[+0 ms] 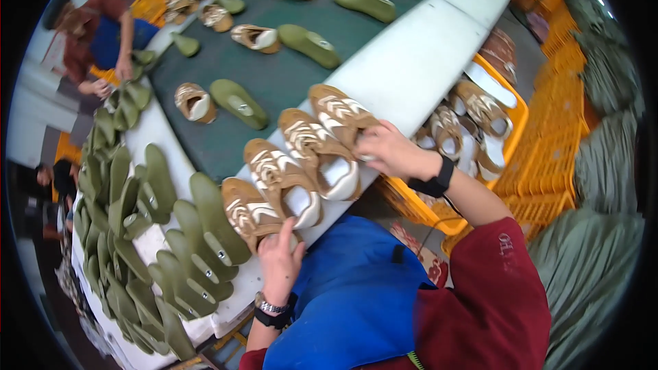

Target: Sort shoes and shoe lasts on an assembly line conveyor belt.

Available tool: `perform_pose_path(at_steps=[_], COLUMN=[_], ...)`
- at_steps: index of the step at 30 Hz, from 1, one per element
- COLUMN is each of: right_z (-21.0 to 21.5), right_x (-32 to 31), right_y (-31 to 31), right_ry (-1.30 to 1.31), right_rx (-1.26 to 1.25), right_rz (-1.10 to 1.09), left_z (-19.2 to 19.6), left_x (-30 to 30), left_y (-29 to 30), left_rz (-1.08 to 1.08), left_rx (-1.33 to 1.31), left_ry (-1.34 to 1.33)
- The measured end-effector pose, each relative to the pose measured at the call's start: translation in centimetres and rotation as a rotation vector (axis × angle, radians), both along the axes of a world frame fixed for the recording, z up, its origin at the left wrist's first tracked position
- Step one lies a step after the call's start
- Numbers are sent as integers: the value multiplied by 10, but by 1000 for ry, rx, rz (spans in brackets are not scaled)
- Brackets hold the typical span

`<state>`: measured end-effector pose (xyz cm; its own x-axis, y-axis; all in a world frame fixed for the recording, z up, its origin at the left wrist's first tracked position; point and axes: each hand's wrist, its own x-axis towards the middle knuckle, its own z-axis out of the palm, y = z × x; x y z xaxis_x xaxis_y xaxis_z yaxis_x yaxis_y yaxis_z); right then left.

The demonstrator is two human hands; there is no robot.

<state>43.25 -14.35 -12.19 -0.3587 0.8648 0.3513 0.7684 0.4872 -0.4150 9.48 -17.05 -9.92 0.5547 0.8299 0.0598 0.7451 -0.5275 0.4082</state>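
Observation:
Several brown sneakers with white trim stand side by side in a tight row on the white ledge in front of me, toes pointing away. My left hand grips the heel of the leftmost sneaker, its thumb and fingers around the collar. At the row's other end, my right hand is closed on the heel of the rightmost sneaker. Between them sit two more, an inner left sneaker and an inner right sneaker, their white insides showing. The fingertips of my right hand are partly hidden.
Green shoe lasts crowd the white table at left. Beyond the ledge, a dark green belt carries spaced sneakers and lasts. A yellow crate of sneakers stands at right, near stacked yellow crates. A person works at far left.

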Motion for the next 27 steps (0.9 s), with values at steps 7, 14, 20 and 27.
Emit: perform_pose_path(at_steps=[7, 14, 20, 27], right_z=[-72, -242, -234, -230], right_x=[145, 147, 51, 90], right_y=[-24, -74, -52, -45], right_ry=[752, 206, -121, 22], right_rx=[-330, -1342, -1109, -915], right_rz=[-863, -615, -937, -889], left_z=[-3, -4, -6, -6], left_x=[-3, -1, 0, -1], left_y=[15, 12, 8, 10], left_rz=[-25, -23, 27, 8], left_rx=[34, 3, 10, 9], left_ry=[45, 57, 93, 96])
